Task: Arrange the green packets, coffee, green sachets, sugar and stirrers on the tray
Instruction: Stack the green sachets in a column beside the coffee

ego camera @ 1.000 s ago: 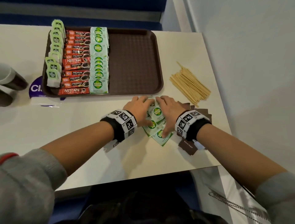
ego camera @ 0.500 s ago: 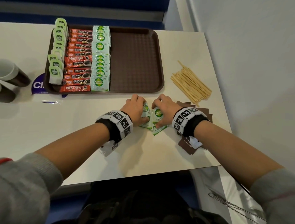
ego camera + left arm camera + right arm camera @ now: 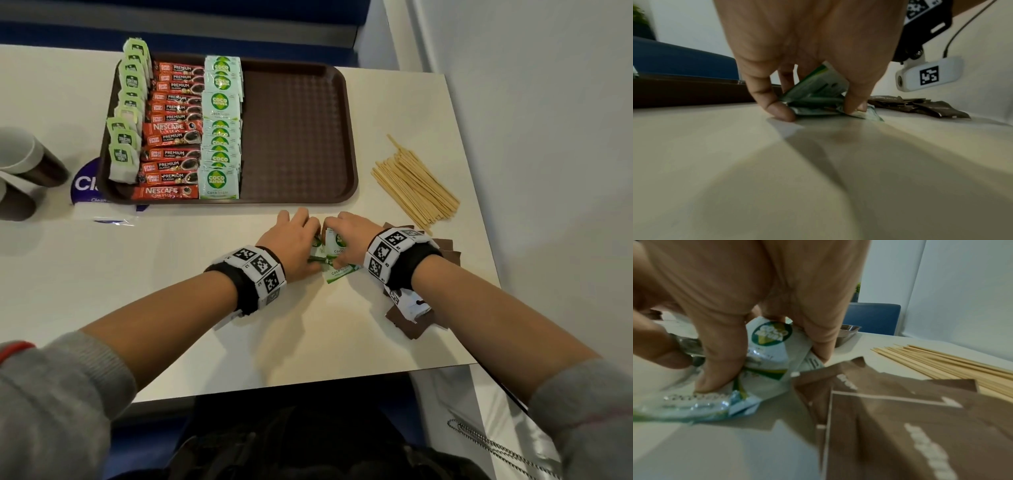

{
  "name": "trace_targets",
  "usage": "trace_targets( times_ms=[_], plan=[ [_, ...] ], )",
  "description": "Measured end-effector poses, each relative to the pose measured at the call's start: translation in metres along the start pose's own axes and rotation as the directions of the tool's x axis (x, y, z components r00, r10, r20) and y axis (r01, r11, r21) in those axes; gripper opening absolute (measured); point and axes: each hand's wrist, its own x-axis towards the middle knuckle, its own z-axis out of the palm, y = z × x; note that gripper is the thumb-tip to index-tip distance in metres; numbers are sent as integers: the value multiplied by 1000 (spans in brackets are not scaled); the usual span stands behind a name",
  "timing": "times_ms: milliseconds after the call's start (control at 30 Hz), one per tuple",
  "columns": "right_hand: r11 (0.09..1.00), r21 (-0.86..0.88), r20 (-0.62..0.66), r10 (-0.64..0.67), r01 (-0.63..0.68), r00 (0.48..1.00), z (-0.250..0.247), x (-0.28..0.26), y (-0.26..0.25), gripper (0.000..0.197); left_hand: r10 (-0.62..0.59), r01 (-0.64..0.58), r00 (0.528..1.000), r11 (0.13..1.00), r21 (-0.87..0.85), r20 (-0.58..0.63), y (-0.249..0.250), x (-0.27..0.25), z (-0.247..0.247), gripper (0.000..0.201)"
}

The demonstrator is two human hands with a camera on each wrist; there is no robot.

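Hands gathering loose green sachets (image 3: 334,255) on the table (image 3: 171,291), near the tray (image 3: 298,133): left hand (image 3: 296,243) and right hand (image 3: 352,236) pinch them from both sides. Square the edges before lifting.

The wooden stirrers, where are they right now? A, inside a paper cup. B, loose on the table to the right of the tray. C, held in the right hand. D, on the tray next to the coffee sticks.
B: the stirrers lie in a loose pile on the table, to the right of the tray, while both hands gather green sachets.
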Motion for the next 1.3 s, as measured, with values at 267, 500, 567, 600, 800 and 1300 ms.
trace_targets(
  times_ms=[267,500,567,600,800,1300],
  plan=[
    [994,106,-53,31,-25,998,-23,-4,5,38,62,-62,998,998,11,25,-7,-2,-3,50],
    [969,245,-160,76,-35,984,-53,-4,15,36,51,-52,998,999,9,34,-15,-4,0,55],
    [942,336,-197,100,-29,975,-58,-3,14,35,45,-44,998,999,-14,45,-15,-5,-2,56],
    [932,363,-209,106,-24,972,-60,-2,14,35,40,-39,998,999,-22,51,-15,-5,-3,53],
    [913,407,-224,92,7,970,-60,4,4,34,-20,26,995,998,-53,101,-17,2,-10,79],
    [771,625,-245,44,123,968,-74,25,-22,36,-273,241,962,778,-580,34,-62,-1,-38,46]
  ],
)
